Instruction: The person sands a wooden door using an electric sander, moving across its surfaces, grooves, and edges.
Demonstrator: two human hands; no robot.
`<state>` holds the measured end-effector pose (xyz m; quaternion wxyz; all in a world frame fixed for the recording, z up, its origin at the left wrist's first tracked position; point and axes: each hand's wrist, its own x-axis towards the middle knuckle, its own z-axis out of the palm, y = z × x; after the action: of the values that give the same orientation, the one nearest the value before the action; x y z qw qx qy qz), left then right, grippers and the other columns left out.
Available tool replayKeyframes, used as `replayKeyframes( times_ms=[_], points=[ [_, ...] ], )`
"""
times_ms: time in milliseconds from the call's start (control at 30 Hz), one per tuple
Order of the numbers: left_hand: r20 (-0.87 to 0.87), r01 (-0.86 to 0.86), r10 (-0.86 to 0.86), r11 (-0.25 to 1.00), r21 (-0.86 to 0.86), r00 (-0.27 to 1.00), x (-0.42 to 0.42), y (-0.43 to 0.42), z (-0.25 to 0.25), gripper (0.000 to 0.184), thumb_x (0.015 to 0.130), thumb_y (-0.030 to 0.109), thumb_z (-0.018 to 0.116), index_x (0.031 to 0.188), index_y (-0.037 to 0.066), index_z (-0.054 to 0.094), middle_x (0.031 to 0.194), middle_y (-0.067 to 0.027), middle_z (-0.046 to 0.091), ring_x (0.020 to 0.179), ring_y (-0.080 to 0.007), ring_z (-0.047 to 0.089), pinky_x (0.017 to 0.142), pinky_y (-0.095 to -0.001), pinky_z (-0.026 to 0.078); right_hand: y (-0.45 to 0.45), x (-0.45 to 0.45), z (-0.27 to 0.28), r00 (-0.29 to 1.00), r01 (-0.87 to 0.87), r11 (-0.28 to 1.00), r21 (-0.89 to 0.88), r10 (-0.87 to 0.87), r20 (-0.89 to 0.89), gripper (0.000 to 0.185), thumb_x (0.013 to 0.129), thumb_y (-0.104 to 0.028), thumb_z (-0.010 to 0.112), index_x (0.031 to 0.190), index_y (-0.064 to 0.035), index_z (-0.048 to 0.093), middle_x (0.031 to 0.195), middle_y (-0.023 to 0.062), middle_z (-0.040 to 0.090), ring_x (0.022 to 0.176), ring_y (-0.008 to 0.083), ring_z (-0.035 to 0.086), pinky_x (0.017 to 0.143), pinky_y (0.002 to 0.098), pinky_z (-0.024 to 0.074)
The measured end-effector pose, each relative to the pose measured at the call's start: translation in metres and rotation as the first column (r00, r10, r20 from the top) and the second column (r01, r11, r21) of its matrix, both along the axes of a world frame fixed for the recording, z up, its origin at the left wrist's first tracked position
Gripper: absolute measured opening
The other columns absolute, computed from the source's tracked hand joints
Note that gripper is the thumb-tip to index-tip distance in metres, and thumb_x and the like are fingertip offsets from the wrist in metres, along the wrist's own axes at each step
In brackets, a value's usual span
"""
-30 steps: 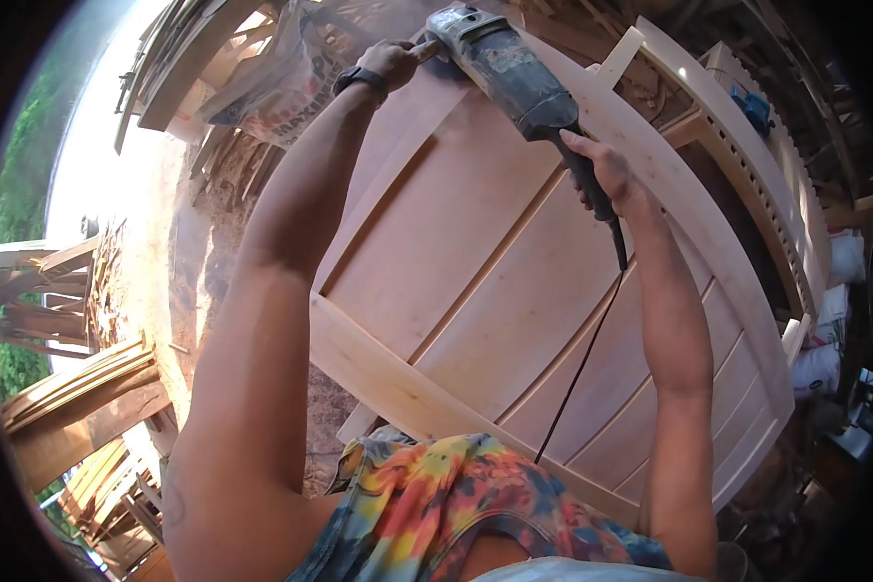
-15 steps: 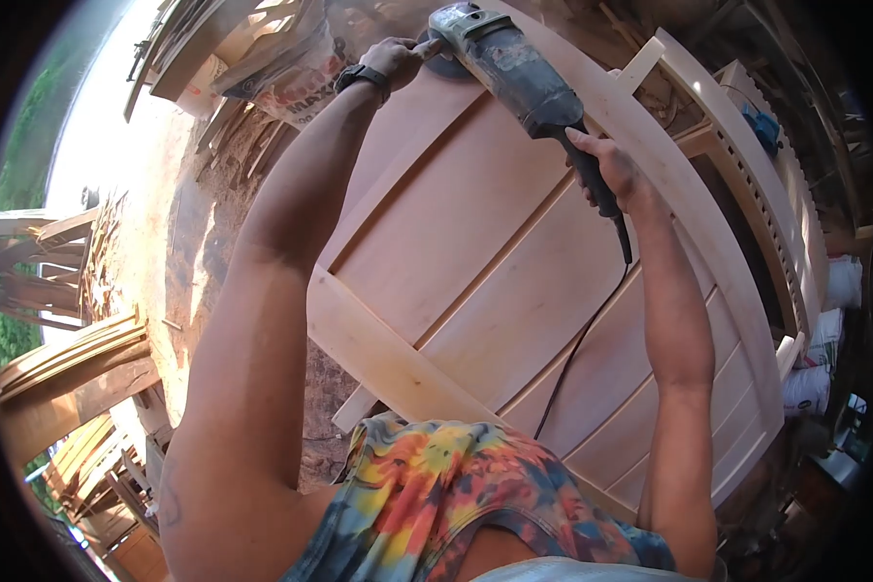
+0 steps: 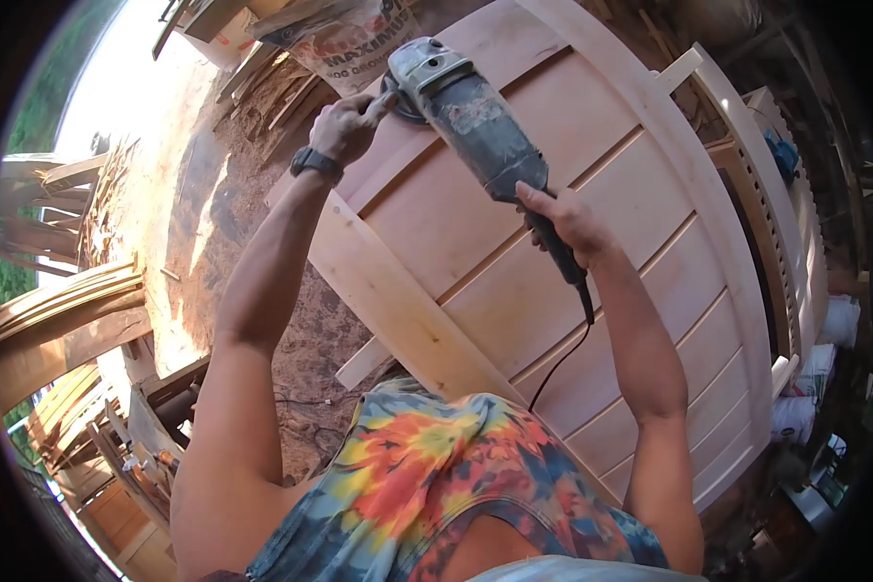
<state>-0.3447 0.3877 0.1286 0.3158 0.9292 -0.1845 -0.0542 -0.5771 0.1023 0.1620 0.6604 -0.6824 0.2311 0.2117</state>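
Grinder (image 3: 477,121)'s drawn back along the wood panel (image 3: 577,121) vs. a sec ago, disc (image 3: 407,111) now over a nearer bit, so prob. on a diff. stretch; R hand (image 3: 566,219) wrapped round rear handle (image 3: 565,260), L hand (image 3: 345,128) fingers curled at the head end, from here

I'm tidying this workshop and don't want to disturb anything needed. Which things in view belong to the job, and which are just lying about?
In use:
- grinder
- cord
- wooden panel

Apparently lying about:
- printed sack
- scrap wood
- white bags
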Motion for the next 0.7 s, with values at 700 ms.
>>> replayKeyframes(
  times_ms=[700],
  points=[
    [-0.031, -0.252, 0.25, 0.949, -0.19, 0.968, -0.072, 0.097, -0.017, 0.032, 0.102, 0.035, 0.069, 0.12, 0.011, 0.08, 0.098, -0.02, 0.079, 0.091, -0.0247, 0.079, 0.079, -0.0361, 0.058, 0.081, -0.012, 0.001, 0.953, -0.246, 0.853, -0.46, 0.301, 0.048, 0.048, 0.078, -0.034, 0.086, 0.102, 0.0056, 0.074, 0.094, 0.0285, 0.075, 0.095, 0.0429, 0.074, 0.085, 0.0461, 0.0588]
  ],
)
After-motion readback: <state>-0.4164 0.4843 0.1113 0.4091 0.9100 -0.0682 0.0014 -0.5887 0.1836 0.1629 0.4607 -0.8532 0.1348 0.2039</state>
